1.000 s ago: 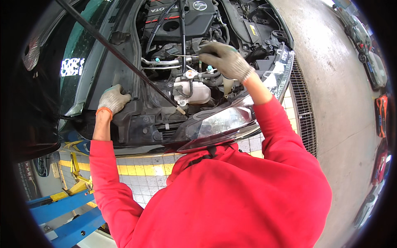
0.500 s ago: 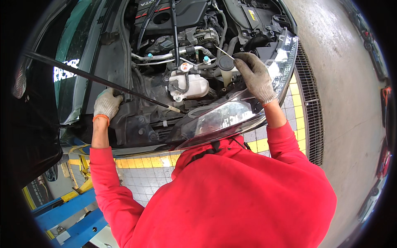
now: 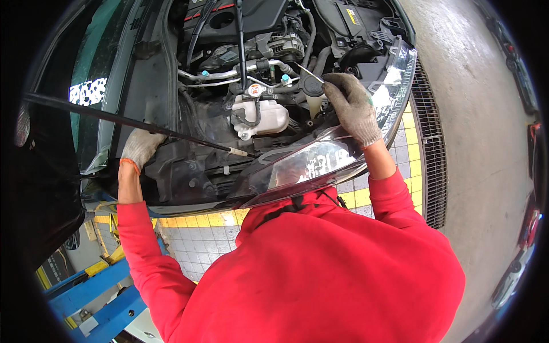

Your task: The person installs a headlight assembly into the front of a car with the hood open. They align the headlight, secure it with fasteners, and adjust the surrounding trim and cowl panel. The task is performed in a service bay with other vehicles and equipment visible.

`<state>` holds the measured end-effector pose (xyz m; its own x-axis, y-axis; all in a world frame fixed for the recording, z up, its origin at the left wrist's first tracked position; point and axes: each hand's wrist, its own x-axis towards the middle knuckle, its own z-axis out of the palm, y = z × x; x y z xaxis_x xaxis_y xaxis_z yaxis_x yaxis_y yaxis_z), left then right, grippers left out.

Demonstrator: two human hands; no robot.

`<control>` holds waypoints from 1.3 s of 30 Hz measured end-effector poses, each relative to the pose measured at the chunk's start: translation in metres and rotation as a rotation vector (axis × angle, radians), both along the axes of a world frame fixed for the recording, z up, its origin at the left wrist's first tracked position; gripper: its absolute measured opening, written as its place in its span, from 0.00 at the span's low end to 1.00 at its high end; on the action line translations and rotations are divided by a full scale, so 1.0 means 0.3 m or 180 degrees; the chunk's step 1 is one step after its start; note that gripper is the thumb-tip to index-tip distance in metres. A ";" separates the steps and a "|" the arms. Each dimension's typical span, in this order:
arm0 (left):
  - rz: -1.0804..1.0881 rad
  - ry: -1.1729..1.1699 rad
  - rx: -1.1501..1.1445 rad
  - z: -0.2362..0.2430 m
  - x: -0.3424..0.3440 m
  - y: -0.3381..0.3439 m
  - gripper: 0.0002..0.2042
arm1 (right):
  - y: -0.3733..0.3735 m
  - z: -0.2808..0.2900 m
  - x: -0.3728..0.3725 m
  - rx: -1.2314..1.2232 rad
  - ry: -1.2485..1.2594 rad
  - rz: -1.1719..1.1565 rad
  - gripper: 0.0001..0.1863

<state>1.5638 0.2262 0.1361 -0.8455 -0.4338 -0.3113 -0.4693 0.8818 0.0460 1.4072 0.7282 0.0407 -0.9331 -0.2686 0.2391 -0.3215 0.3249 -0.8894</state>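
My right hand, in a soiled work glove, pinches a thin metal rod between thumb and fingers. The rod slants up and left over the engine bay, near a round black cap. My left hand, also gloved, lies on the black trim along the car's side, its fingers stretched toward the engine bay. The hood prop rod crosses just above those fingertips and partly covers them. Between my hands sits a whitish coolant tank with a white-topped cap.
A clear headlight lies along the near edge of the car. Beyond the tank are the alternator and the engine cover. A floor grating runs at the right. Blue lift parts stand at lower left.
My left hand has shifted slightly left and down, and its fingers have flattened out under the prop rod. My right hand keeps its hold on the thin rod, nearly in place.
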 end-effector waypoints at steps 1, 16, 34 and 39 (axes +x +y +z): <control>-0.0271 0.0002 -0.0146 -0.007 0.008 -0.003 0.20 | -0.001 0.002 0.000 0.0032 -0.0023 -0.0042 0.17; -0.0048 0.0255 -0.0142 -0.002 0.000 0.033 0.26 | -0.008 0.002 -0.005 0.0222 -0.0086 -0.0209 0.18; 0.0679 0.1034 0.0622 0.190 -0.029 -0.113 0.24 | -0.023 -0.015 -0.010 0.0564 0.0167 -0.0238 0.16; 0.0684 0.1559 0.2193 0.132 0.155 -0.136 0.23 | -0.017 -0.023 -0.014 0.0290 0.0133 -0.0147 0.16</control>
<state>1.6103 0.1855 0.1756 -0.8744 -0.4481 -0.1860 -0.4102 0.4779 0.7768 1.4032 0.7232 0.0337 -0.9347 -0.2480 0.2546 -0.3404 0.4190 -0.8417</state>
